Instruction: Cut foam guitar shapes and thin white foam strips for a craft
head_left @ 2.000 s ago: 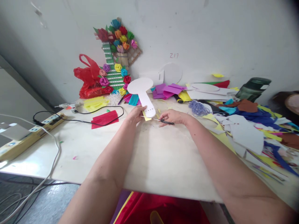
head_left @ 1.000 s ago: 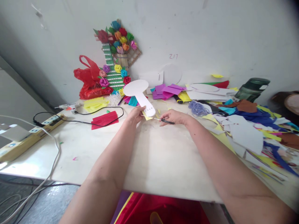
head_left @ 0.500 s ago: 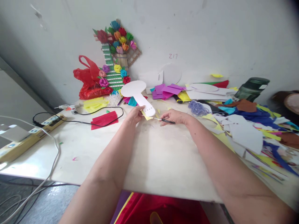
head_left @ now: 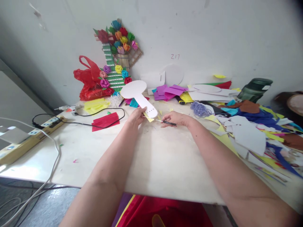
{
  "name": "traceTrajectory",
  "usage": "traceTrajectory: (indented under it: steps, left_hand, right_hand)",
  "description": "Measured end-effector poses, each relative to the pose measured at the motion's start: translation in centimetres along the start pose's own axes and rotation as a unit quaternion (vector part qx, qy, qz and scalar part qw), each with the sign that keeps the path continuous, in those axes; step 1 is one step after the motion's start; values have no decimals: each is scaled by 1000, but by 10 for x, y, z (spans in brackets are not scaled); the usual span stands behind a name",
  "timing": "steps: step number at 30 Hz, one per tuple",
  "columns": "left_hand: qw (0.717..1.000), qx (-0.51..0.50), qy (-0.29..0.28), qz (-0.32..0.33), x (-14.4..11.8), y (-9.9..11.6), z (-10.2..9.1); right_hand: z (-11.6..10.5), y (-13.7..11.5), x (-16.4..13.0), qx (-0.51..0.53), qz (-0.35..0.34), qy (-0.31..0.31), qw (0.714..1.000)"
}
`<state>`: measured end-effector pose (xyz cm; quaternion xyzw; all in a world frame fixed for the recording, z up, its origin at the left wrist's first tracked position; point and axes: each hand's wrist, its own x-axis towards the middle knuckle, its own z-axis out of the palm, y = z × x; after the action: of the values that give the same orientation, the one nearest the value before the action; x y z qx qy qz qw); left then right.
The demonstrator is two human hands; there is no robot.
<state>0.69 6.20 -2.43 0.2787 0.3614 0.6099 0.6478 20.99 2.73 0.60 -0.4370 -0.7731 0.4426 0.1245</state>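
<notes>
My left hand [head_left: 136, 116] grips the narrow end of a white paddle-shaped cutout [head_left: 139, 94] with a row of small holes, its round head pointing up and to the left. A yellow paper scrap [head_left: 149, 118] lies under that end. My right hand [head_left: 178, 119] holds a thin black-handled pointed tool [head_left: 165, 122], its metal tip aimed at the cutout's lower edge. Both hands rest over the pale table [head_left: 151, 157].
A paper-flower decoration [head_left: 117, 50] and red plastic bag [head_left: 91, 78] stand at the back left. Red paper [head_left: 105, 121], a black cable [head_left: 94, 123] and a power strip [head_left: 28, 135] lie left. Coloured paper scraps [head_left: 248, 126], purple sheets [head_left: 169, 91] and a green container [head_left: 254, 90] crowd the right.
The cutout has turned in my left hand, its round head swinging to the left. My right hand and the tool have stayed nearly still.
</notes>
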Motion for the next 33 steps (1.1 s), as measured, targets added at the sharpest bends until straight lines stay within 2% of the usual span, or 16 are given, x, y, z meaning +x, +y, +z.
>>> traceTrajectory:
  steps: [9, 18, 33]
  left_hand:
    - [1000, 17, 9, -2, 0, 1, 1]
    - [999, -10, 8, 31, 1, 0, 2]
    - [999, -12, 15, 29, 3, 3, -4]
  right_hand:
    - [-1, 1, 1, -24, 5, 19, 1000]
    - [-3, -3, -3, -30, 10, 38, 999]
    - [-7, 5, -3, -11, -17, 30, 999]
